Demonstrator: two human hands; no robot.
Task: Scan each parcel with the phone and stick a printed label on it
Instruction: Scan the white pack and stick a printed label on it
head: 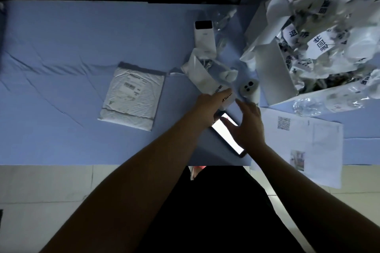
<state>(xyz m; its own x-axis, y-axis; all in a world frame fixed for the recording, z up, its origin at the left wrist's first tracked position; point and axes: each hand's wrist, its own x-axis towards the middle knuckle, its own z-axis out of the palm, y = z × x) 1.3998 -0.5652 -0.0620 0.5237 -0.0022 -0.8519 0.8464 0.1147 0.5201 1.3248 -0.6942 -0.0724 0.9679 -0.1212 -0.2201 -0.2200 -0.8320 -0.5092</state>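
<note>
– Far left of the lit phone (226, 136), what lies on the blue cloth (61, 47)?

– A flat white padded parcel (131, 96), label side up, well apart from the phone and from both hands.

– And closer to the phone?

– Just up-left of it lies a crumpled white bag parcel (203, 76). The left hand (207, 109) reaches onto its near end, one finger stretched along the printed part. Whether the other fingers grip the bag I cannot tell. Beyond the bag, farther from the phone, lies a white power bank (204, 37).

– The phone itself?

– It lies flat near the table's front edge, screen glowing white. The right hand (249, 127) hovers over its right side, fingers straight and spread, thumb over the screen, holding nothing.

– Right of the phone?

– A second phone (248, 89), camera side up, just beyond the right fingertips. Then an open box (273, 68) of white scraps, a clear bottle (312, 107), and a printed sheet (308, 144) beside the phone.
</note>
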